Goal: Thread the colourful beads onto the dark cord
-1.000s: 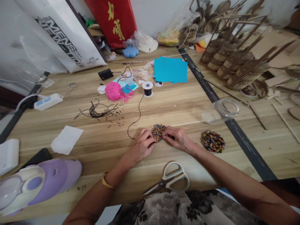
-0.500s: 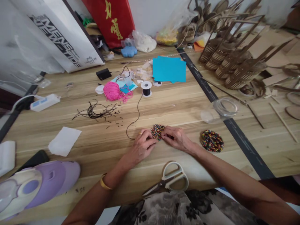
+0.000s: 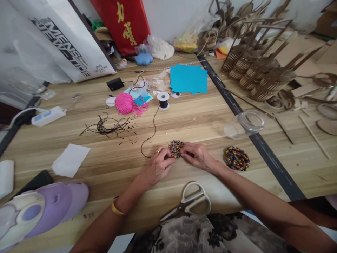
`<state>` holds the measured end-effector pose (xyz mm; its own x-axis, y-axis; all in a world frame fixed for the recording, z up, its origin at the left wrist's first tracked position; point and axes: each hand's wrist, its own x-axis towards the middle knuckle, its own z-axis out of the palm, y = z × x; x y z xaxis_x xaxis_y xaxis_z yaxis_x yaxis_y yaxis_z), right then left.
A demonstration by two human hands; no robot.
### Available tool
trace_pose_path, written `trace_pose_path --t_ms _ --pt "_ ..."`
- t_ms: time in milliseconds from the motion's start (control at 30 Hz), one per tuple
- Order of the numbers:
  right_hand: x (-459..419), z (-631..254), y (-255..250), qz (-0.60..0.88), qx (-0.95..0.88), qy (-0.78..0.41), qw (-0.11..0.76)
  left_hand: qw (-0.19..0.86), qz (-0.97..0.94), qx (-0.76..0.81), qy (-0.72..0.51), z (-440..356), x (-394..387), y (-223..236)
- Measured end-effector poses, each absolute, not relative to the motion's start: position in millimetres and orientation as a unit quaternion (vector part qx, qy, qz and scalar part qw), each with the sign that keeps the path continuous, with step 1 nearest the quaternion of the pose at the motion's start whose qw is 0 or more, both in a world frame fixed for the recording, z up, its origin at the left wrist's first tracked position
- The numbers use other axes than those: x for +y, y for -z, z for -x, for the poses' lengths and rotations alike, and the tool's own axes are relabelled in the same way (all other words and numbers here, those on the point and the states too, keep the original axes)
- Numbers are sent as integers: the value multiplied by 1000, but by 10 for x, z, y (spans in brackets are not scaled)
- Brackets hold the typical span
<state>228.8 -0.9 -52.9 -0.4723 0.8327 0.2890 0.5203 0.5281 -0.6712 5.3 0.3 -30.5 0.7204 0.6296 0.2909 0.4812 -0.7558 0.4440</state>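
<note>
A flat cluster of small multicoloured beads (image 3: 176,149) lies on the wooden table between my hands. My left hand (image 3: 160,162), a ring on one finger, is closed at the cluster's lower left edge. Black cord (image 3: 142,144) runs from a white spool (image 3: 163,101) down into that hand. At the right edge of the beads, my right hand (image 3: 197,154) is pinched; its fingertips touch the cluster, and what lies between them is too small to make out. A coiled heap of similar strung beads (image 3: 236,158) rests right of my right hand.
White-handled scissors (image 3: 193,200) lie near the front edge. Cut black cords (image 3: 106,125) and snippets are at left, by pink yarn (image 3: 124,103). Blue sheets (image 3: 189,78) lie at the back. Clear tubing (image 3: 251,121) and woven baskets (image 3: 268,82) stand right; a purple-white device (image 3: 52,207) stands front left.
The whole view has shifted slightly. Both hands stay at the bead cluster, with barely any visible finger movement.
</note>
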Motion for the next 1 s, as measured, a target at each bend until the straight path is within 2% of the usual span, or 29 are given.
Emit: trace_pose_path --t_ms 600,1000 --pt "-7 -2280 519 413 -820 -251 308 167 -909 301 -233 -57 -5 358" --pt "1 -2306 492 396 -792 -328 329 149 -920 304 -197 -73 -41 298"
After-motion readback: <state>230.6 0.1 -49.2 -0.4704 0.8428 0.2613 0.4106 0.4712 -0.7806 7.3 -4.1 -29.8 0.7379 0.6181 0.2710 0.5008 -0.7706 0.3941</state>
